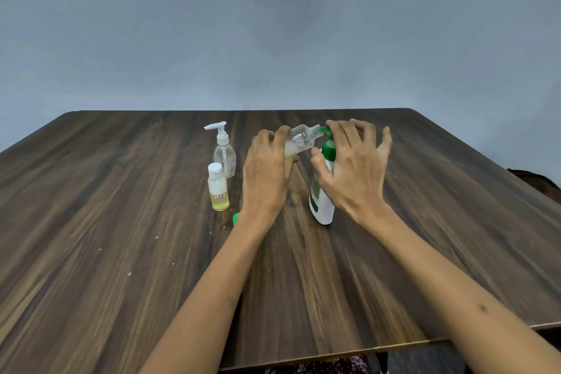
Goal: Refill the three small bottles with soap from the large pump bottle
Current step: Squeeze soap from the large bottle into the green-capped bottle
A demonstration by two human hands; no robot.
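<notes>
Pump bottle (322,191) stands under the right hand (352,173), whose spread, straight fingers press its green pump. Beside it, the left hand (267,170) grips a tilted clear bottle (300,140), mouth at the spout.

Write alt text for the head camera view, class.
The left hand tilts an uncapped clear bottle against the green nozzle of a large pump bottle, whose pump head the right hand covers. Two other small bottles stand left on the wooden table.

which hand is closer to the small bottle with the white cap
Left. The left hand is just right of the white-capped bottle, holding a clear bottle; the right hand is farther right, on the pump bottle.
</notes>
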